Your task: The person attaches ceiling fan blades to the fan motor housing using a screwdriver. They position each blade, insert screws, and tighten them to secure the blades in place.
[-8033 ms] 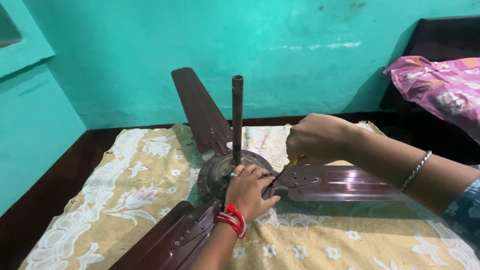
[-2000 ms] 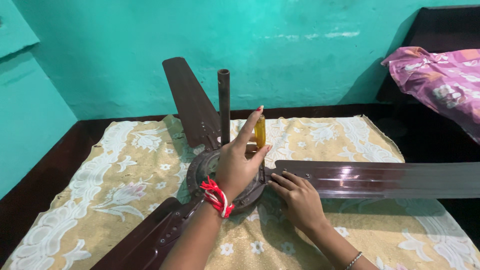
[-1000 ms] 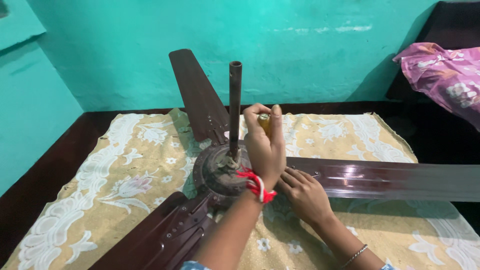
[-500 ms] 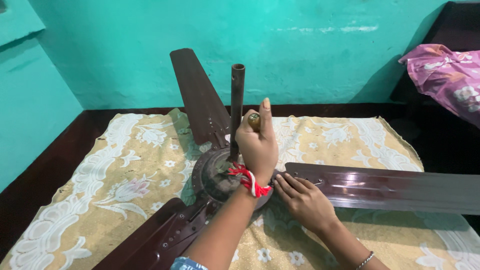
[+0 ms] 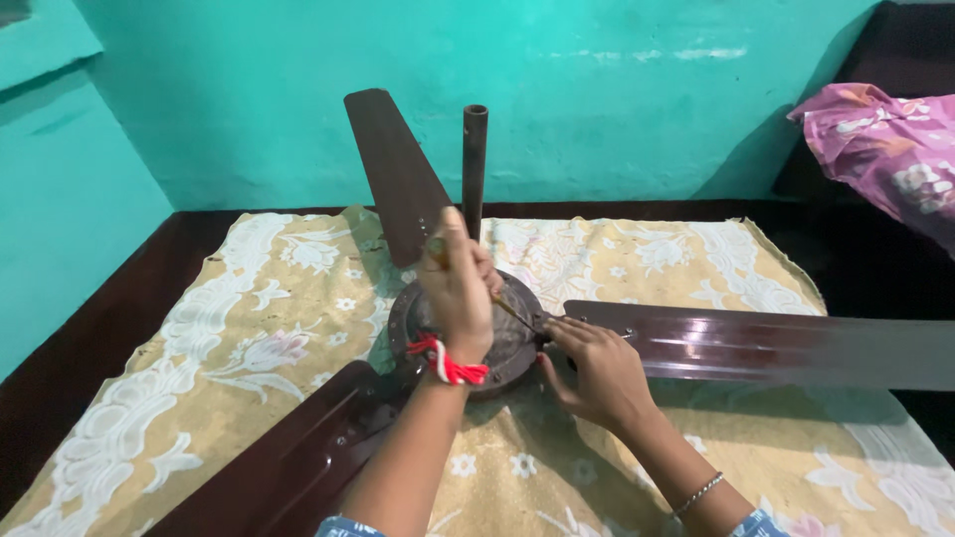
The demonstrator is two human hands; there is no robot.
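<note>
Head view: left hand [image 5: 456, 293] grips a screwdriver [image 5: 507, 310]; right hand [image 5: 594, 370] presses the fan blade [image 5: 776, 343].

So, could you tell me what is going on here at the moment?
A person is working on a brown ceiling fan lying on a yellow floral cloth, its down rod pointing up. The left hand grips a screwdriver, its tip angled down to where the right-side blade meets the motor housing. The right hand rests on that blade's inner end, beside the screws.
</note>
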